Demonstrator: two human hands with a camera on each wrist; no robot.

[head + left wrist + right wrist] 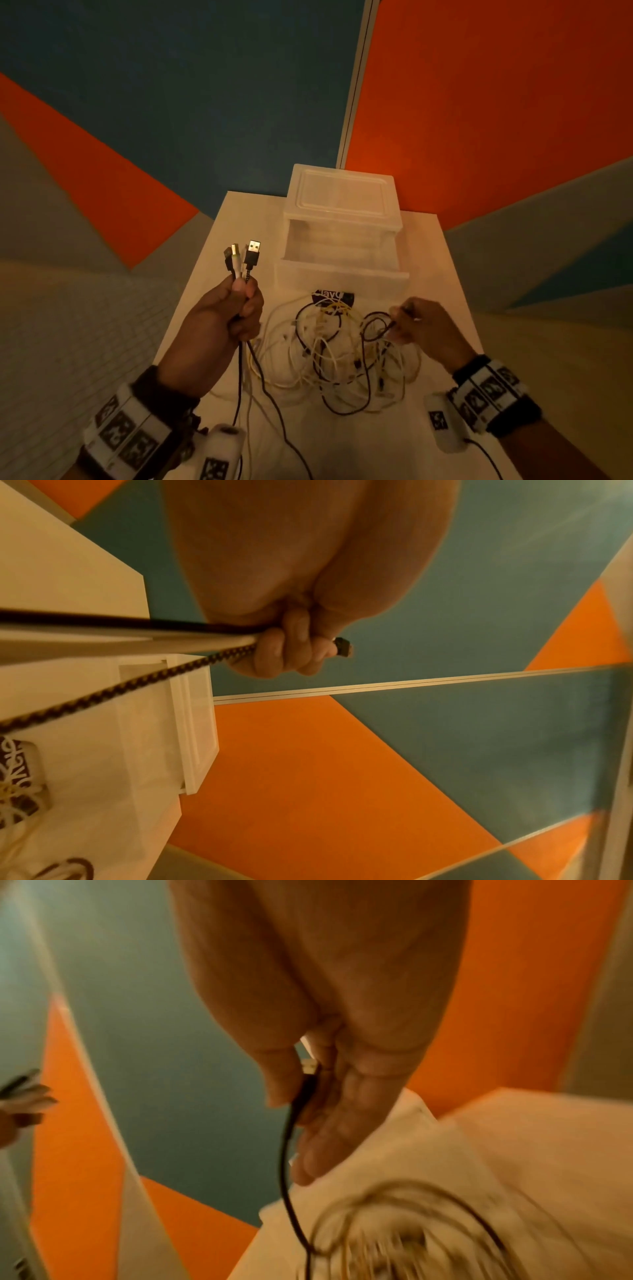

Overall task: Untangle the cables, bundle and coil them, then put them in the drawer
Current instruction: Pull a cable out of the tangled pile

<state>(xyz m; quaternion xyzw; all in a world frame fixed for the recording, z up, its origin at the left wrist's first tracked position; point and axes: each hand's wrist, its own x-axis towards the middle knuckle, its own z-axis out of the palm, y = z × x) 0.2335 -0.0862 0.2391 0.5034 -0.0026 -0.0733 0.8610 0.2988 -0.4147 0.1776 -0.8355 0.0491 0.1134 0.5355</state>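
Observation:
My left hand (239,308) is raised above the table's left side and grips three cable ends (243,257), their USB plugs pointing up: one black, one white, one braided black-and-yellow (137,680). Their cords run down to a tangle of white, yellow and black cables (339,353) on the white table (445,342). My right hand (404,322) pinches the plug end of a thin black cable (287,1139) at the tangle's right edge. A translucent drawer unit (342,205) stands behind, its lower drawer (339,277) pulled open.
A dark round label or disc (334,297) lies under the cables just in front of the drawer. Orange, blue and grey wall panels (479,102) close in the table at the back and sides. The table's left edge (191,284) is near my left hand.

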